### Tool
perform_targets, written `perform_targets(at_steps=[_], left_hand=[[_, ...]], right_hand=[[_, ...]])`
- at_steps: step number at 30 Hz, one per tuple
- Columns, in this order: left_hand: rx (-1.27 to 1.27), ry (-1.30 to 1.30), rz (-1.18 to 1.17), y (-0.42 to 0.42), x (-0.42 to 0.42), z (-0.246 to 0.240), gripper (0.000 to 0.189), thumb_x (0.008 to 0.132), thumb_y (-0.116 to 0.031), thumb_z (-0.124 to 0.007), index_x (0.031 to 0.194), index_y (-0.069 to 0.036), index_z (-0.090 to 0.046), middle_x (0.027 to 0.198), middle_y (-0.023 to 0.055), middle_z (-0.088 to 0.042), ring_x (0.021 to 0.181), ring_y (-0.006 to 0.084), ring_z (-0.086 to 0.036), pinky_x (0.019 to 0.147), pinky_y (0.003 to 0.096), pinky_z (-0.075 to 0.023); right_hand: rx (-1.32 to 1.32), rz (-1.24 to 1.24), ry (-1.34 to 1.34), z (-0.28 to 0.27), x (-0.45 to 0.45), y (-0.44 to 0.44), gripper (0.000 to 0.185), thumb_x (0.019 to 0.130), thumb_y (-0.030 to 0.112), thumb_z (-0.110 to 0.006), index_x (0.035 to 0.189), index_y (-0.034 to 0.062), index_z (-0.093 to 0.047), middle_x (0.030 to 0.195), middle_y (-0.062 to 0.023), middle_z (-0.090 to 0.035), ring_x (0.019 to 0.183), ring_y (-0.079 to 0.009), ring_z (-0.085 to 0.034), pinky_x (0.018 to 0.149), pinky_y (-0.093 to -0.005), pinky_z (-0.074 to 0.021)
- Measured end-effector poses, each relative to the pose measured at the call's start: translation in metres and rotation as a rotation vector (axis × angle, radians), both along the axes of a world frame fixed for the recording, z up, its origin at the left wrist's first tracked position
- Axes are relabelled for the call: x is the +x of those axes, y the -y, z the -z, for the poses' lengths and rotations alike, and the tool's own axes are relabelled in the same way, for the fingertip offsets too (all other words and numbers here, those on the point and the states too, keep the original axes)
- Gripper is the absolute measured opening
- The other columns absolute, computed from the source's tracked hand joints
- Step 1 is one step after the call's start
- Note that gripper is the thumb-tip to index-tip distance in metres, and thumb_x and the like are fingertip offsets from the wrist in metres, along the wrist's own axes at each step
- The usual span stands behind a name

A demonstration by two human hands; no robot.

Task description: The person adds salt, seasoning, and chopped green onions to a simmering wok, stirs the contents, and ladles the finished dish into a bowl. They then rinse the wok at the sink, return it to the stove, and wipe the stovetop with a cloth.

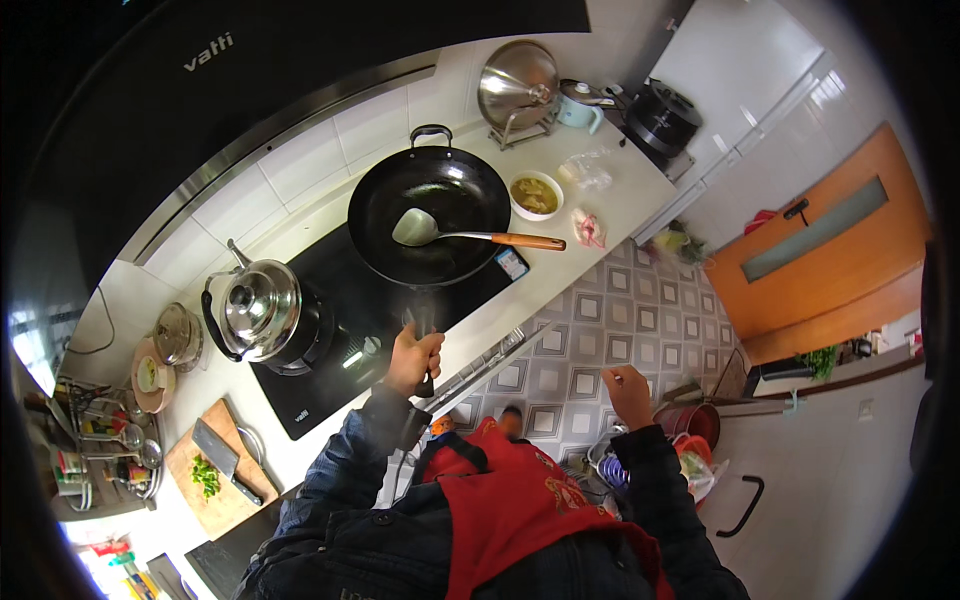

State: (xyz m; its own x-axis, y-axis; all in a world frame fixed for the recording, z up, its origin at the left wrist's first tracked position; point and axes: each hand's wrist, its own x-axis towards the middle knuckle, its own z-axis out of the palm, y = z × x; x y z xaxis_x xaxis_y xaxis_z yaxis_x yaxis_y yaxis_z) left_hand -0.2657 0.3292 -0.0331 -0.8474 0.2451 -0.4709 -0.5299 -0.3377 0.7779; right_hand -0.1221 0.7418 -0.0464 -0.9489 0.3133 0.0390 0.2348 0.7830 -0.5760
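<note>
My left hand (414, 360) grips the handle of a black wok (375, 247) that sits over the dark glass cooktop (300, 405). Across the wok lies a spatula (529, 241) with a metal blade and a wooden handle, its handle end past the rim. The wok's dark inside has a wet shine. My right hand (628, 391) hangs over the tiled floor, away from the counter, its fingers curled; I see nothing in it. Right of the wok stands a white bowl (534, 195) with pieces of food in yellowish liquid.
A steel kettle (261, 309) stands at the cooktop's left. Farther left, a cutting board (202, 487) holds a cleaver (217, 450) and chopped greens (205, 477). A phone (513, 263) lies beside the wok. Behind stand a steel lid (517, 82) and a black cooker (663, 120). The range hood (300, 45) overhangs the counter.
</note>
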Motion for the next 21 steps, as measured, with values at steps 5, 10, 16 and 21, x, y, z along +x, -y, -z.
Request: perform_targets(at_steps=[5, 10, 16, 21], left_hand=[[-0.009, 0.038, -0.069, -0.026, -0.016, 0.008, 0.023, 0.091, -0.003, -0.065, 0.103, -0.005, -0.046, 0.069, 0.004, -0.048, 0.046, 0.0114, -0.043, 0.04, 0.0319, -0.0382], [-0.068, 0.062, -0.154, -0.056, -0.024, 0.009, 0.022, 0.092, -0.004, -0.065, 0.104, -0.005, -0.046, 0.07, 0.0047, -0.049, 0.045, 0.0109, -0.043, 0.04, 0.0316, -0.0387], [-0.115, 0.099, -0.271, -0.104, -0.03, 0.008, 0.024, 0.095, -0.005, -0.066, 0.109, -0.004, -0.047, 0.069, 0.0018, -0.048, 0.045, 0.0095, -0.043, 0.04, 0.0292, -0.0378], [-0.113, 0.051, -0.306, -0.124, -0.032, 0.009, 0.019, 0.099, -0.012, -0.065, 0.106, -0.004, -0.049, 0.07, 0.0022, -0.049, 0.047, 0.0109, -0.047, 0.042, 0.0294, -0.0419]], right_hand=[[-0.012, -0.155, 0.027, 0.005, -0.083, -0.011, 0.028, 0.093, 0.03, -0.071, 0.09, 0.003, -0.075, 0.088, -0.0157, -0.072, 0.081, -0.0338, -0.07, 0.073, -0.0416, -0.0541], [-0.026, -0.334, 0.004, 0.02, -0.151, -0.026, 0.027, 0.093, 0.029, -0.07, 0.09, 0.0025, -0.074, 0.088, -0.0148, -0.071, 0.082, -0.0326, -0.071, 0.072, -0.0409, -0.0537], [-0.057, -0.529, 0.104, 0.035, -0.215, -0.042, 0.028, 0.093, 0.03, -0.073, 0.095, 0.0017, -0.075, 0.09, -0.0158, -0.071, 0.082, -0.0327, -0.072, 0.072, -0.0403, -0.054], [-0.047, -0.715, 0.084, 0.046, -0.255, -0.033, 0.025, 0.094, 0.028, -0.071, 0.092, 0.0033, -0.074, 0.09, -0.0139, -0.072, 0.082, -0.0338, -0.07, 0.071, -0.0427, -0.054]])
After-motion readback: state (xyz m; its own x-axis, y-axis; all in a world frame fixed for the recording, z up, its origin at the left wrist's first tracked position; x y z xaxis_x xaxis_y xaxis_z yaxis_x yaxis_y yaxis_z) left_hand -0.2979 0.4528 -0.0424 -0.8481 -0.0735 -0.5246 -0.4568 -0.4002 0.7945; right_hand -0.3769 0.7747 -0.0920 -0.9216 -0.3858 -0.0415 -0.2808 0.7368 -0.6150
